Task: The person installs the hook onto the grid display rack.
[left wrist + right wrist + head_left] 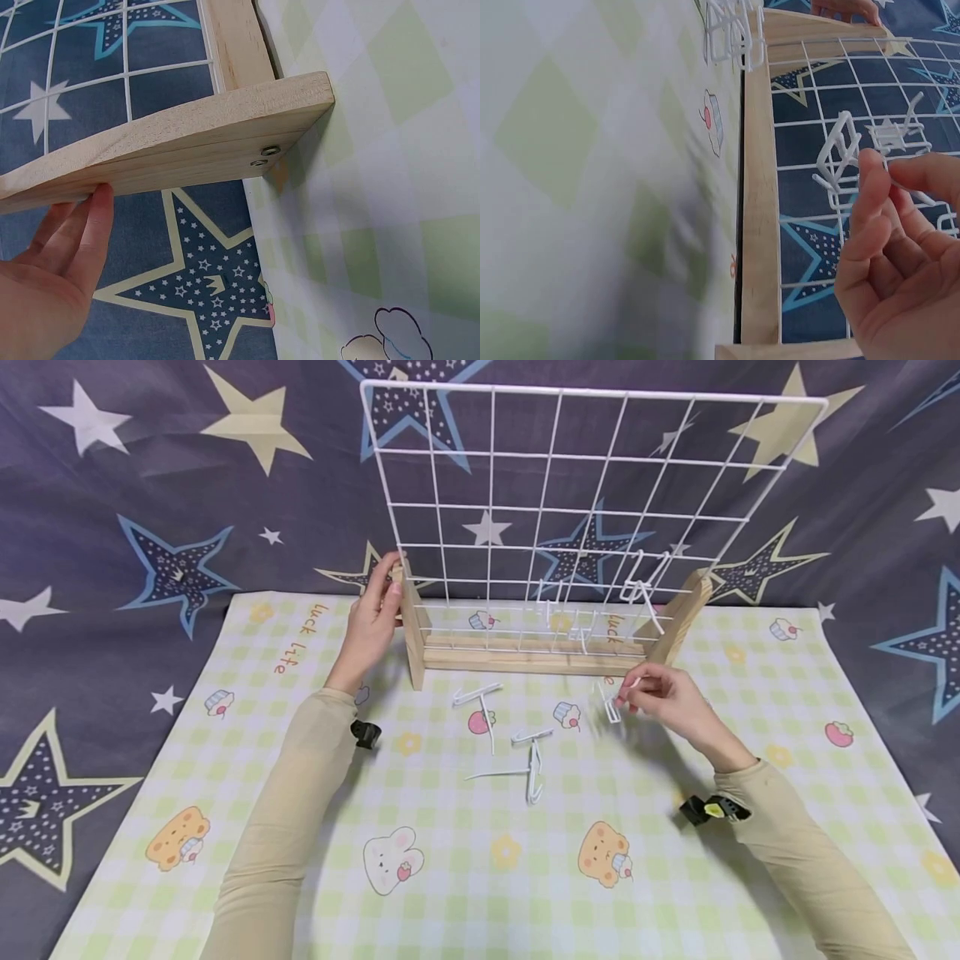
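A white wire grid (551,456) stands in a wooden base whose left side panel (414,643) my left hand (372,614) grips at its upper end. In the left wrist view, the fingers (94,225) touch that panel's outer face. My right hand (667,697) pinches a small white wire hook (611,703) between thumb and fingertips, above the cloth in front of the base. The right wrist view shows this hook (838,150) close up, its frame end pointing away from the fingertips. More white hooks (641,592) hang on the grid's lower right part.
Several white wire hooks lie on the checked tablecloth (262,760) in front of the base, one hook (486,714) left and others (534,768) nearer the middle. The wooden right panel (681,618) is beyond my right hand. A star-patterned dark cloth (172,468) hangs behind.
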Tool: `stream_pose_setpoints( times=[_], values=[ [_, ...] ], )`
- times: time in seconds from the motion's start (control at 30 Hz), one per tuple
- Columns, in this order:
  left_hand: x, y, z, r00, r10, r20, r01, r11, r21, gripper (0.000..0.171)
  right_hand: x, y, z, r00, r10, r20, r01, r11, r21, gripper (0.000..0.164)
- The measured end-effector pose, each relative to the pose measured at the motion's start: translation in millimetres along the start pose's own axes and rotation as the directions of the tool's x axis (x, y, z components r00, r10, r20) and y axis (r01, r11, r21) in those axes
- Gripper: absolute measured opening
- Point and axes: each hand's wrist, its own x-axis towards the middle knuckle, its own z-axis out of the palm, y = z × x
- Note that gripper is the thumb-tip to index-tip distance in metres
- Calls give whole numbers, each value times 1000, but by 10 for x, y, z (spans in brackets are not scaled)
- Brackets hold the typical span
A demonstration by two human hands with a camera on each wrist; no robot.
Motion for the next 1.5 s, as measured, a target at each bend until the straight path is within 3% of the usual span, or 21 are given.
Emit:
stream_pose_setpoints(
  times=[0.2, 0.4, 0.5, 0.7, 0.97, 1.2, 1.5],
  values=[
    [1, 24, -4, 1000, -1, -2, 1, 1000, -1, 41, -28, -22, -102, 996, -48, -70, 49, 999, 18, 8],
    [9, 23, -6, 1000, -8, 2, 8, 1000, 4, 42, -35, -61, -200, 985, -63, -160, 59, 998, -29, 7],
    [55, -113, -1, 1000, -5, -6, 5, 1000, 1, 42, -14, -94, -237, 971, -85, -223, 80, 996, -31, 6],
    [146, -388, 22, 1000, -4, -20, 4, 1000, -2, 43, 44, -168, -284, 927, -118, -356, 140, 989, 37, 6],
    [144, -406, 38, 1000, -5, -27, 6, 1000, 7, 43, 100, -323, -301, 873, -156, -463, 215, 974, 78, 12],
    [127, -405, 44, 1000, -6, -18, 6, 1000, 9, 44, 134, -480, -330, 811, -197, -551, 350, 918, 187, 9],
    [126, -390, 36, 1000, 1, -23, -1, 1000, 6, 44, 226, -745, -365, 703, -247, -667, 504, 835, 222, 6]
  ],
)
